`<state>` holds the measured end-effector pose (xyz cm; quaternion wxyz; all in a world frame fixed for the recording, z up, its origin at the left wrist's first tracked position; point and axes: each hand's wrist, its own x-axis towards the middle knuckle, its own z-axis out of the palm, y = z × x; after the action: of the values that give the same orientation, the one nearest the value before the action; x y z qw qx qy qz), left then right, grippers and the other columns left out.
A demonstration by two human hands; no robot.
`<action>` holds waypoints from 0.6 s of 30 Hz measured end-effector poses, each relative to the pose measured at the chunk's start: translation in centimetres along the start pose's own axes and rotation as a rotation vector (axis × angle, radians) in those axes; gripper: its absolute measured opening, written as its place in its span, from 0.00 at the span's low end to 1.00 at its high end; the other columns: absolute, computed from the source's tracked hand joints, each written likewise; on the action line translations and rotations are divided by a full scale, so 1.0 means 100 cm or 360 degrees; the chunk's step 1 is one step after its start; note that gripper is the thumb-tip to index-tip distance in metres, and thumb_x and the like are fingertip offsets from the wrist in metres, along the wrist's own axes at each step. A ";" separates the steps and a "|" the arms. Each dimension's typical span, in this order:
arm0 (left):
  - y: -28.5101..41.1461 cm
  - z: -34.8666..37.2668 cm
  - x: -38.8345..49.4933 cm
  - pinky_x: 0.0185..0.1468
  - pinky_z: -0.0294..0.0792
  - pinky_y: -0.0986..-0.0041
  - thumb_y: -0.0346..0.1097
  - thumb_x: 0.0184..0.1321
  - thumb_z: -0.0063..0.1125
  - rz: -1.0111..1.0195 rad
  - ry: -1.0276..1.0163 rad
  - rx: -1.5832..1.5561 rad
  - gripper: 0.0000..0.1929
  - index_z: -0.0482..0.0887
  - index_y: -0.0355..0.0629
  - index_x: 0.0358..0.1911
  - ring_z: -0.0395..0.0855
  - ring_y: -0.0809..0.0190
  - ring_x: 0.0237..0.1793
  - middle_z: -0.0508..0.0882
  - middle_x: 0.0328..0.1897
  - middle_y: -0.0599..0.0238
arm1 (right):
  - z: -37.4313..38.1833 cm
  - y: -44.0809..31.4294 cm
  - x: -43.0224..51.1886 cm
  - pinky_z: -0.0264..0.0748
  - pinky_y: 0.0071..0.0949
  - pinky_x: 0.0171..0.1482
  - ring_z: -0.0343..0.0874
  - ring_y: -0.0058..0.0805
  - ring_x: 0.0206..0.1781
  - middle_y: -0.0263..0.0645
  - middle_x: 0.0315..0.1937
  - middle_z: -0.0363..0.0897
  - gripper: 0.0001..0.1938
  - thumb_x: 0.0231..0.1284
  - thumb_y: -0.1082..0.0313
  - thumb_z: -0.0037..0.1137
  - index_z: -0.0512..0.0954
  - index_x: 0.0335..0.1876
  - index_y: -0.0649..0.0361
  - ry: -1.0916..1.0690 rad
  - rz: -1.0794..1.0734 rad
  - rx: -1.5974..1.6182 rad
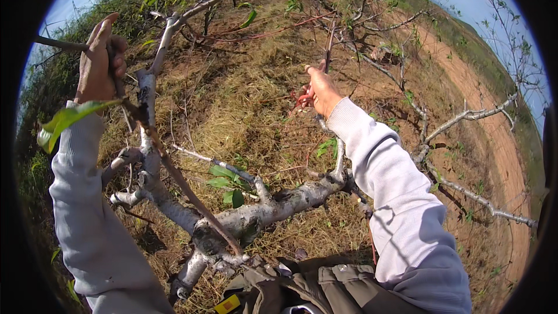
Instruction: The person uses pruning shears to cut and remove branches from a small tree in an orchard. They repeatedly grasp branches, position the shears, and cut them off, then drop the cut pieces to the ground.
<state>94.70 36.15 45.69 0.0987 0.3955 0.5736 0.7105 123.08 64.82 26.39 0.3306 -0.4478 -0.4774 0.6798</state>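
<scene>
My left hand (100,61) is raised at the upper left, its fingers curled around a thin brown branch (174,170) that rises from the base of a pale-barked tree. At the upper middle, my right hand (321,89) is closed on red-handled pruning shears (308,93), pointing away from me; their dark upper end meets reddish twigs, and whether the blades touch them cannot be told. Below my hands the thick tree limb (279,209) forks. A green leaf (72,122) hangs over my left cuff.
An upright pale limb (150,139) stands right of my left forearm. A cut side branch (218,163) crosses the middle. More branches (471,117) spread on the right, beside a dirt track (492,139). Dry grass (244,109) covers the ground. A yellow object (227,304) is at my waist.
</scene>
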 end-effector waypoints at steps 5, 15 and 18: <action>0.003 0.000 -0.001 0.15 0.58 0.79 0.47 0.75 0.49 -0.0028 -0.0023 -0.0035 0.22 0.70 0.46 0.67 0.65 0.75 0.16 0.77 0.25 0.68 | 0.009 -0.009 -0.010 0.68 0.38 0.23 0.65 0.30 0.22 0.37 0.23 0.64 0.20 0.70 0.49 0.50 0.65 0.43 0.61 0.0178 0.0035 0.0003; 0.001 0.003 0.003 0.15 0.58 0.80 0.48 0.76 0.48 0.0012 0.0089 -0.0088 0.22 0.70 0.48 0.68 0.64 0.76 0.14 0.77 0.25 0.69 | -0.008 -0.001 0.001 0.72 0.34 0.25 0.72 0.30 0.24 0.37 0.30 0.68 0.19 0.68 0.54 0.55 0.66 0.47 0.62 0.0197 -0.0100 -0.0195; 0.002 0.003 0.001 0.15 0.58 0.80 0.47 0.77 0.47 0.0013 0.0091 -0.0085 0.21 0.71 0.48 0.67 0.64 0.76 0.15 0.77 0.25 0.68 | -0.015 0.002 0.002 0.71 0.34 0.23 0.72 0.29 0.23 0.38 0.28 0.69 0.17 0.67 0.55 0.55 0.66 0.44 0.62 0.0208 -0.0207 -0.0332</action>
<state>94.87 36.41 45.92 0.0900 0.3747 0.5554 0.7369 124.36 65.44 25.95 0.3561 -0.4911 -0.5510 0.5731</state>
